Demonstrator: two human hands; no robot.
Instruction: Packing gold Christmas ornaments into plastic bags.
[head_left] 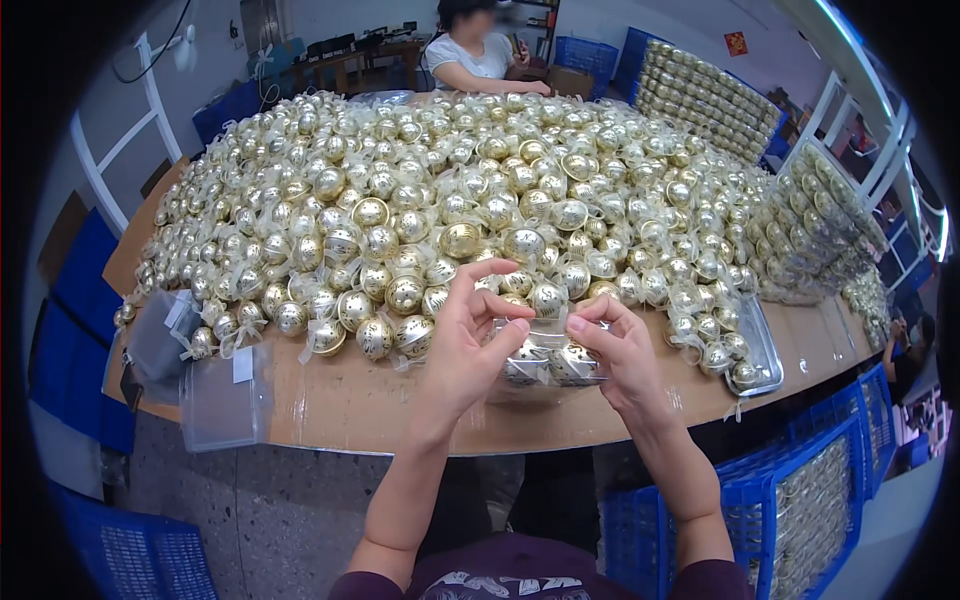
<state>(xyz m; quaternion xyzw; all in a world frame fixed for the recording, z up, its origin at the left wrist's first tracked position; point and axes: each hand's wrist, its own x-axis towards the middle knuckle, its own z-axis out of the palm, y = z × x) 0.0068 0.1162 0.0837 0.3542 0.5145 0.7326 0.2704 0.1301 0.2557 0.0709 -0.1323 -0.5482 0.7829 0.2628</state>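
My left hand [468, 345] and my right hand [622, 355] together hold a small clear plastic bag [545, 355] just above the near edge of the wooden table [350, 400]. Inside the bag are two gold openwork balls [570, 365]. Fingertips of both hands pinch the bag's top edge. Right behind my hands lies a huge heap of gold balls [460, 190], many of them in clear wrappers.
Clear plastic bags [215, 395] hang off the table's left edge. A metal tray [765, 350] sits at the right. Stacked trays of balls [705, 95] stand at the back right. Blue crates [790, 500] stand below on the right. A person [470, 55] sits across the table.
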